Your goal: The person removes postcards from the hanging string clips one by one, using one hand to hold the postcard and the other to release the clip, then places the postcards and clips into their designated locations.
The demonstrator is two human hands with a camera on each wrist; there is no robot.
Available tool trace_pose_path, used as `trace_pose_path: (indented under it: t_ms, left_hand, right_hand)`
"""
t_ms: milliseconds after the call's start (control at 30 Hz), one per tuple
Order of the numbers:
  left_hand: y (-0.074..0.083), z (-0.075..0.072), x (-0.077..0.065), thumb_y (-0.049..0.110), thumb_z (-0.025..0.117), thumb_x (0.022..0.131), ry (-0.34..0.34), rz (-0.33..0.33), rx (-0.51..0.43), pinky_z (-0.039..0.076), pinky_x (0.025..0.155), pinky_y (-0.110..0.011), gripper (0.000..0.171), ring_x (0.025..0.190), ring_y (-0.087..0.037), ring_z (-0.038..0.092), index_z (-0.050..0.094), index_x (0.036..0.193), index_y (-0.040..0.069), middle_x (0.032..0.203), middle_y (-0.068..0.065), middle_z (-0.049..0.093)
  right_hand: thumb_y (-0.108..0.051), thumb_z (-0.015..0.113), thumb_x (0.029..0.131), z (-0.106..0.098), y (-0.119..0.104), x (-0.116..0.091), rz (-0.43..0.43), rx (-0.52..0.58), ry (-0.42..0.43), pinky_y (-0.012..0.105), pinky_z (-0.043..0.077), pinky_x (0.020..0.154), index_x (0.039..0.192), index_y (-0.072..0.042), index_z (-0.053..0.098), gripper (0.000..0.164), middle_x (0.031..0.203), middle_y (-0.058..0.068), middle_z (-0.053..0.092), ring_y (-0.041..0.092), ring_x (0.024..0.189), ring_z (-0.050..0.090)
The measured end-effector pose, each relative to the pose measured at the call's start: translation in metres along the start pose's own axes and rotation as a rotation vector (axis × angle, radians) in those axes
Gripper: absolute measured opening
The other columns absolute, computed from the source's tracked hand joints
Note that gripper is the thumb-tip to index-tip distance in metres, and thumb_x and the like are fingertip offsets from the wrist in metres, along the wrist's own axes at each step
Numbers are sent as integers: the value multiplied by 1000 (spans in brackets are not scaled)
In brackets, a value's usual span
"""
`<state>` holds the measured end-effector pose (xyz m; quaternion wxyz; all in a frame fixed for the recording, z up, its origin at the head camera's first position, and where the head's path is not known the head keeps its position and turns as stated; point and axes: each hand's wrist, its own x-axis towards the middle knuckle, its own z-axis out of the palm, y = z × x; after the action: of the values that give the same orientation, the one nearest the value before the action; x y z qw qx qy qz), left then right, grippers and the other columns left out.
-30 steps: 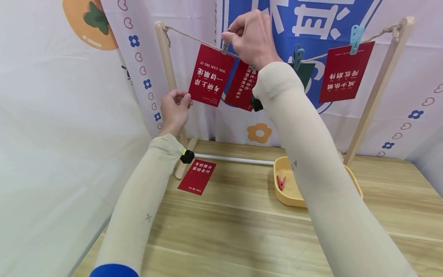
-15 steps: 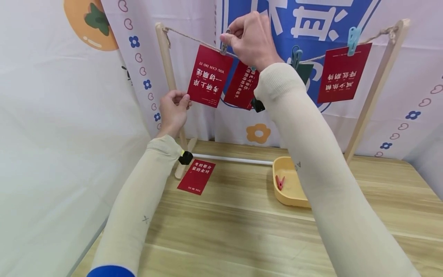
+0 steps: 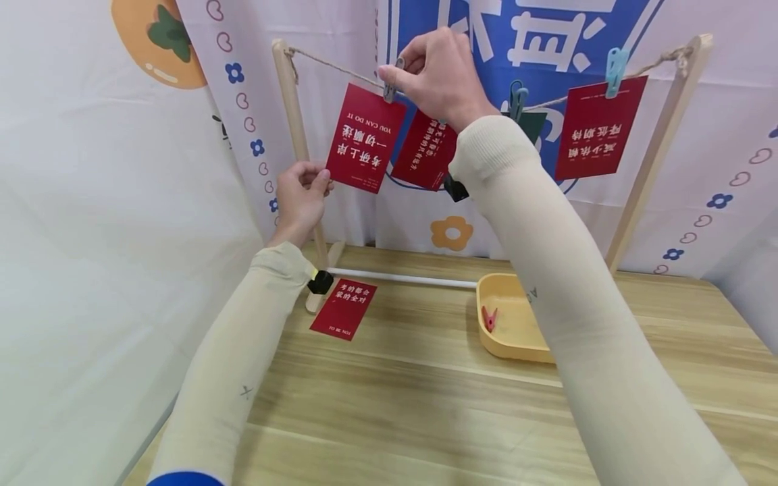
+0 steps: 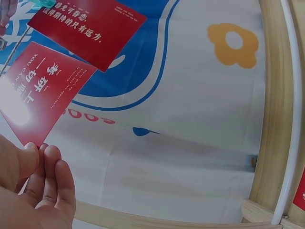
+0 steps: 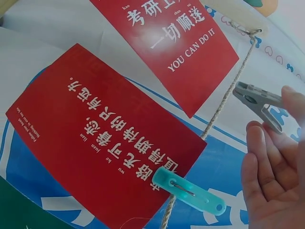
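Observation:
My left hand [image 3: 302, 199] pinches a lower corner of a red card [image 3: 366, 138] between thumb and fingers, plain in the left wrist view. At the rope [image 5: 220, 107], my right hand [image 3: 444, 77] holds a grey clothespin [image 5: 257, 100], its thumb on one handle. The clothespin's tips are at the rope and close to the card's upper edge; whether they bite the card cannot be told. Beside it hangs a second red card [image 5: 109, 138] under a teal clothespin [image 5: 188, 190]. My right hand partly hides that card in the head view.
Wooden posts [image 3: 659, 155] carry the rope. To the right hang a dark green card [image 3: 533, 127] and another red card [image 3: 600, 128]. A red card [image 3: 343, 309] lies on the table [image 3: 413, 405], left of a yellow tray [image 3: 516, 352] with a pink clothespin [image 3: 489, 318].
Both hands and the held card have shifted slightly down and left. My right fingers have spread a little, so more of the grey clothespin's handle shows. The view has moved slightly.

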<state>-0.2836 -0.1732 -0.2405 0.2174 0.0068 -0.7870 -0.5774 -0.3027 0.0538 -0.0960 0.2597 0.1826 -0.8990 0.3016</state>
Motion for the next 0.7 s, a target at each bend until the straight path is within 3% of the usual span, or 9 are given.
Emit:
trace_pose_path:
  t_ms: [267, 700]
  left_hand:
    - [0, -2, -5, 19, 58, 109, -15, -9, -12, 59, 96, -26, 24, 98, -10, 66, 66, 127, 5, 109, -1, 66]
    - [-6, -5, -10, 14, 58, 109, -36, -35, -23, 60, 97, -27, 23, 98, -12, 67, 65, 127, 2, 108, -5, 68]
  right_hand:
    - [-52, 70, 98, -1, 3, -5, 47, 38, -30, 25, 57, 105, 134, -19, 74, 49, 131, 0, 75, 11, 115, 70]
    - [-54, 69, 98, 0, 12, -11, 39, 19, -38, 25, 58, 104, 132, -19, 75, 50, 129, 0, 77, 11, 113, 69]
